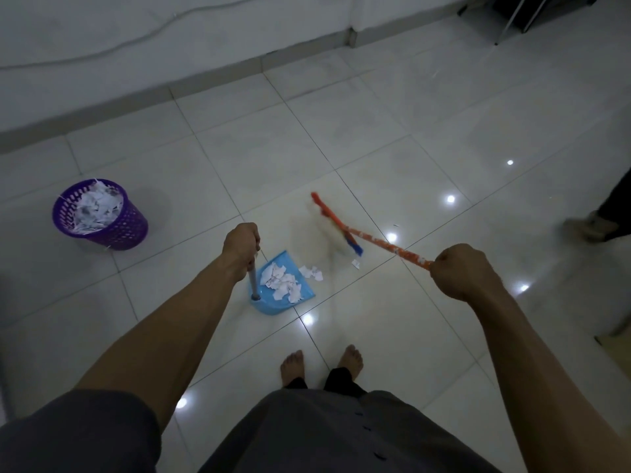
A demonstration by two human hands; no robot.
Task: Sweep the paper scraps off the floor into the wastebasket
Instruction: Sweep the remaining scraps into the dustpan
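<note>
Paper scraps (281, 281): white, crumpled, lying in blue dustpan (273, 307).
Left hand (240, 247): gripping dustpan's handle (253, 278).
Right hand (459, 271): gripping broom (336, 230); its head is blurring, probably beside the dustpan.

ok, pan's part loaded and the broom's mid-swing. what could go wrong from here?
1. The broom head is blurred mid-swing; it may flick the scraps at the dustpan lip past it rather than in.
2. The wastebasket already looks nearly full of paper, so tipping the pan in may spill over.
3. A small scrap beside the broom head could get missed.
</note>
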